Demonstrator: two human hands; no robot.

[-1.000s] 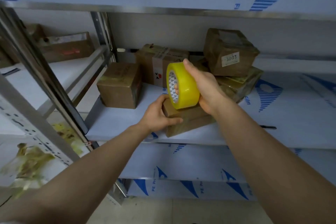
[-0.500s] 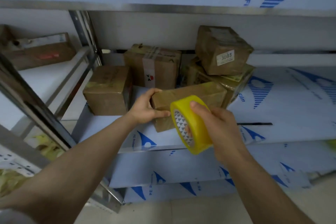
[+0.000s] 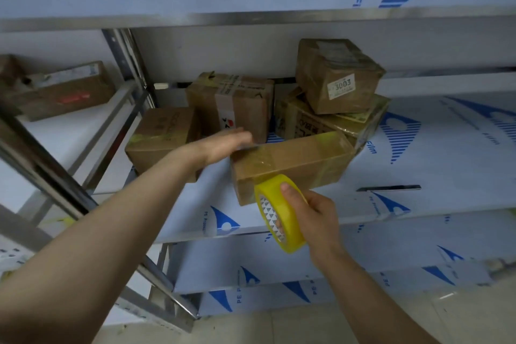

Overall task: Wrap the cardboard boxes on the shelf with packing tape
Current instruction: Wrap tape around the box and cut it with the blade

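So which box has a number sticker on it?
The tilted box stacked on a flatter box at the back right. Its white sticker reads 3003; the other boxes show no such number.

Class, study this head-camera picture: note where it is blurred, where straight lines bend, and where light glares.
Head view: the left hand is smeared by motion blur; the tape roll and the 3003 label are sharp; the upper shelf edge bows from the wide lens; faint glare shows on the taped box top.

Dim, bluish light w/ soft shadows under the top shelf point(image 3: 251, 18). Pic bends at edges; left hand point(image 3: 223, 145) is a bit blurry.
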